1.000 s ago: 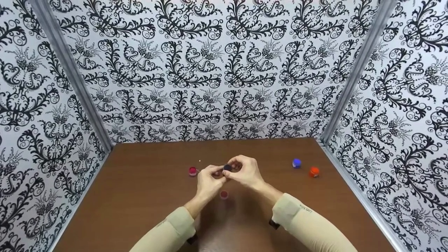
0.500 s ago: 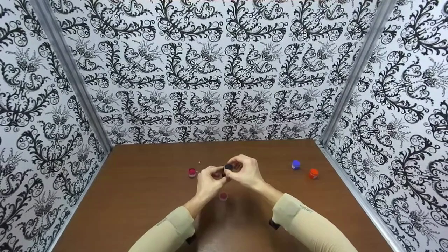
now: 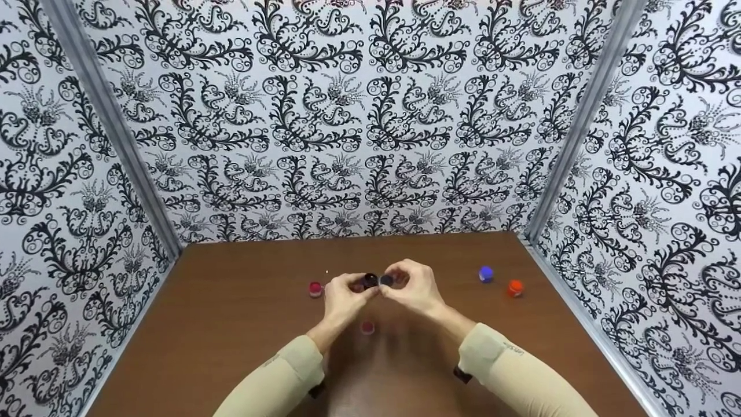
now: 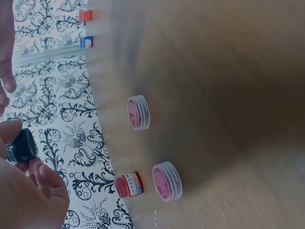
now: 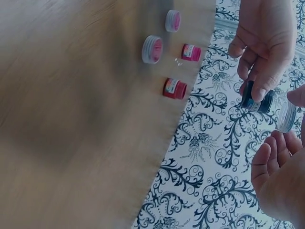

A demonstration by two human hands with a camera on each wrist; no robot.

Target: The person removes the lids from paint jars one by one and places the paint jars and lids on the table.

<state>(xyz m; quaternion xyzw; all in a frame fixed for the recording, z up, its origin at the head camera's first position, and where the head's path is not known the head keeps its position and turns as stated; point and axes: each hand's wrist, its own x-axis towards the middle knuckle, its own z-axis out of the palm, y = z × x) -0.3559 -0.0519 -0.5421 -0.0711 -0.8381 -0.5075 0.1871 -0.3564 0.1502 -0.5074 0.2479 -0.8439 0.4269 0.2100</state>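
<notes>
My left hand (image 3: pixel 344 300) grips a small black paint jar (image 5: pixel 257 98) above the table, its dark open mouth facing up in the head view. Close beside it, my right hand (image 3: pixel 418 286) pinches the jar's lid (image 5: pixel 287 117) by its rim; the lid has a clear ridged edge and looks dark inside from the head. A narrow gap shows between jar and lid in the right wrist view. Below the hands lies a red-filled clear lid (image 3: pixel 367 328). A red paint jar (image 3: pixel 315 289) stands left of my left hand.
A second red jar (image 5: pixel 175 88) and another red-stained lid (image 5: pixel 152 49) show in the right wrist view. Toward the table's right side stand a blue jar (image 3: pixel 485 274) and an orange jar (image 3: pixel 515 288). Patterned walls (image 3: pixel 370 145) enclose the brown table (image 3: pixel 231 347).
The lid has come off the black jar. My right hand has moved slightly right with it, while my left hand keeps the jar nearly in place.
</notes>
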